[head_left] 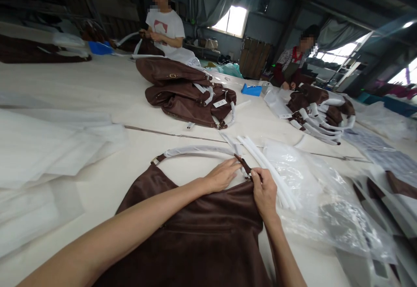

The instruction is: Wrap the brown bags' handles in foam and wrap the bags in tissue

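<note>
A dark brown handbag [202, 226] lies flat on the table in front of me. Its curved handle [198, 150] is wrapped in white material along most of its length, with bare brown ends. My left hand [223, 176] reaches across the bag, its fingers closed on the handle's right end. Right beside it, my right hand [265, 191] pinches the base of the same handle end, where a small metal fitting [248, 176] shows. The fingertips of both hands are partly hidden. At the handle's left end sits a metal ring [155, 161].
White sheets [55, 143] cover the table's left side. Thin white tubes [270, 174] and clear plastic bags [325, 200] lie to the right. More brown handbags [192, 100] are piled ahead, others [319, 108] further right. Two people [164, 28] [295, 63] work across the table [107, 85].
</note>
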`<action>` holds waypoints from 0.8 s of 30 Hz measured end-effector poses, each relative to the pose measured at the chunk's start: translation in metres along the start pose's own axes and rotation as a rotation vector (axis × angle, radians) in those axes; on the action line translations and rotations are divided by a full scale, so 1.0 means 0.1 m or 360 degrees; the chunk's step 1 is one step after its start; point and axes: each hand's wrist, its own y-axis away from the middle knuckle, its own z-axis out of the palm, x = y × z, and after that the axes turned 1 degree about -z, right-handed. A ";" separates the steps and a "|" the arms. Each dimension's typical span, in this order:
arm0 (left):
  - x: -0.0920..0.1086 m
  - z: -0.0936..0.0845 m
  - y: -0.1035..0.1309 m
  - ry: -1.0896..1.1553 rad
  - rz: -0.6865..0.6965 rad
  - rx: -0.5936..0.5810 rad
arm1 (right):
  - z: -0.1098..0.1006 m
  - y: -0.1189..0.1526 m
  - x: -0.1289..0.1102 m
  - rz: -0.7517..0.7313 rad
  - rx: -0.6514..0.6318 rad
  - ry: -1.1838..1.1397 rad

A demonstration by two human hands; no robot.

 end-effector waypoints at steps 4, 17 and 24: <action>0.00 0.04 -0.14 -0.0070 0.0035 0.0086 | -0.07 -0.02 -0.10 -0.0110 0.0098 -0.0019; 0.25 -0.65 0.86 -0.0348 -0.0002 -0.0458 | -0.08 0.17 0.07 0.0161 -0.0088 0.0065; -0.05 -1.06 2.58 -0.0461 -0.0712 0.0267 | -0.95 1.00 -0.02 0.0863 -0.0346 -0.0108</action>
